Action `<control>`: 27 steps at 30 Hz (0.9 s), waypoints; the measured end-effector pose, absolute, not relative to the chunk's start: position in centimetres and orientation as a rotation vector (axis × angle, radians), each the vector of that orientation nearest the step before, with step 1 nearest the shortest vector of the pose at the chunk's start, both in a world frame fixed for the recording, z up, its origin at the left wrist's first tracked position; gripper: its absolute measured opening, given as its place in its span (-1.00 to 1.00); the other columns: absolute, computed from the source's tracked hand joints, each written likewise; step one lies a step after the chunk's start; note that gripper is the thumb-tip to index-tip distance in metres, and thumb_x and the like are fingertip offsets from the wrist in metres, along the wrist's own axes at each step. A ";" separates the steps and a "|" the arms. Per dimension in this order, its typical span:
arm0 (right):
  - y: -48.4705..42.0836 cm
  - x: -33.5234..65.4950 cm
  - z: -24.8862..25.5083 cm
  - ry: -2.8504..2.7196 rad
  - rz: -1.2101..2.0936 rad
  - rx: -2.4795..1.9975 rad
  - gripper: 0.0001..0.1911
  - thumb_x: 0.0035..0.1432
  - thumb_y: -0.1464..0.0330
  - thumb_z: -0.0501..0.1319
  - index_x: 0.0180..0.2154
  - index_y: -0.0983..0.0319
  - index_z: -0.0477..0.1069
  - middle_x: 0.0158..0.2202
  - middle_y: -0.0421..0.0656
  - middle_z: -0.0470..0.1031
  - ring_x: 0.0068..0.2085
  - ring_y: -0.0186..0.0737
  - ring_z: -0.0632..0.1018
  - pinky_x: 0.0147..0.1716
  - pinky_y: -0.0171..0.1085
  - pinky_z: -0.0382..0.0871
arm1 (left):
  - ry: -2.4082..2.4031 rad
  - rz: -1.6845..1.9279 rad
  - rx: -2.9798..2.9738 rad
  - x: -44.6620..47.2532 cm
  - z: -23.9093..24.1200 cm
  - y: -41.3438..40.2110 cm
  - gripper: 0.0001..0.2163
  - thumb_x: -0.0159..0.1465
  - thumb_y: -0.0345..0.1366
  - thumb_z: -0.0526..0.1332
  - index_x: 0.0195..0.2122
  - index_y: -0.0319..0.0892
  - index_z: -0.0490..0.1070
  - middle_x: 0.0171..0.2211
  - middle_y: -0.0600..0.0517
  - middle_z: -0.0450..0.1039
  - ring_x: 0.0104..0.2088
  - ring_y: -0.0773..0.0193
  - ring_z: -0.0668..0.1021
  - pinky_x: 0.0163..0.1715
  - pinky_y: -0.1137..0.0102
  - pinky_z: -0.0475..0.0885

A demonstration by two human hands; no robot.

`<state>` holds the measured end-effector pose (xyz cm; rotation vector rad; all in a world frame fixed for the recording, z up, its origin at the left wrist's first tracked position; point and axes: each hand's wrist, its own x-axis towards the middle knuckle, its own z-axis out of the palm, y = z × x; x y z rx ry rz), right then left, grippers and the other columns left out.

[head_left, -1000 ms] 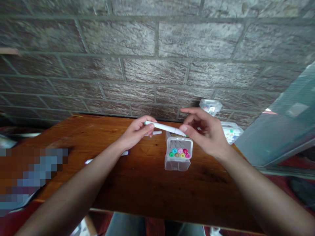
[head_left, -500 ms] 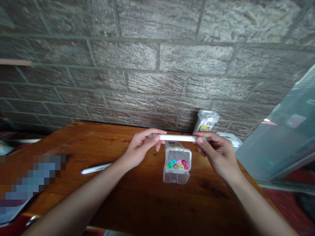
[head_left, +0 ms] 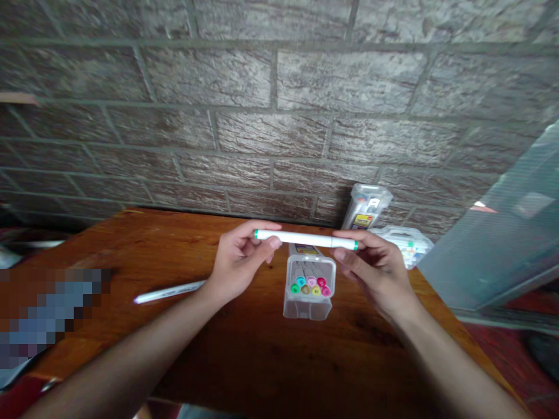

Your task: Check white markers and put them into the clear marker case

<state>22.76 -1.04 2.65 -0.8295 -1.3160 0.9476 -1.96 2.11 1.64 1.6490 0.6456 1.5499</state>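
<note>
A white marker with green ends [head_left: 305,238] is held level between both hands above the wooden table [head_left: 244,349]. My left hand [head_left: 238,265] pinches its left end and my right hand [head_left: 375,270] pinches its right end. Just below the marker a clear plastic marker case [head_left: 309,286] lies open toward me, showing several coloured marker caps inside.
Another white marker [head_left: 168,291] lies on the table to the left. Two more clear marker cases, one upright [head_left: 365,212] and one lying [head_left: 404,244], sit by the brick wall [head_left: 271,116] at the back right. A glass panel [head_left: 502,233] leans at the right. A blurred patch covers the left edge.
Both hands have levelled the marker and taken it by its ends; one second ago it slanted down toward the case. The view shifted slightly.
</note>
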 end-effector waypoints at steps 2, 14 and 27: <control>-1.1 22.7 2.8 -1.319 0.965 -0.788 -0.70 0.00 0.30 0.62 -0.17 0.12 0.74 -0.55 -0.28 0.50 -0.60 -0.42 0.32 -0.65 -0.40 0.13 | 0.635 1.560 1.625 -1.9 1.5 2.2 -0.83 0.32 -0.26 0.45 -0.11 -0.20 0.65 -0.55 0.11 0.51 -0.56 0.41 0.51 -0.53 0.54 0.43; -0.6 23.1 1.9 -1.290 1.012 -0.776 -0.79 0.18 0.30 0.54 -0.11 0.10 0.73 -0.36 -0.14 0.75 -0.58 -0.44 0.46 -0.57 -0.43 0.33 | 0.689 1.492 1.519 -1.9 0.7 2.2 -0.76 0.35 -0.13 0.44 -0.33 -0.22 0.62 -0.57 0.08 0.53 -0.61 0.46 0.48 -0.58 0.57 0.38; -0.6 23.1 1.9 -1.213 1.077 -0.801 -0.78 0.16 0.21 0.54 -0.17 0.15 0.74 -0.40 -0.09 0.75 -0.62 -0.40 0.49 -0.64 -0.42 0.23 | 0.538 1.481 1.440 -2.1 0.1 2.6 -0.88 0.35 -0.26 0.44 -0.13 -0.14 0.71 -0.45 0.02 0.62 -0.56 0.43 0.50 -0.52 0.49 0.41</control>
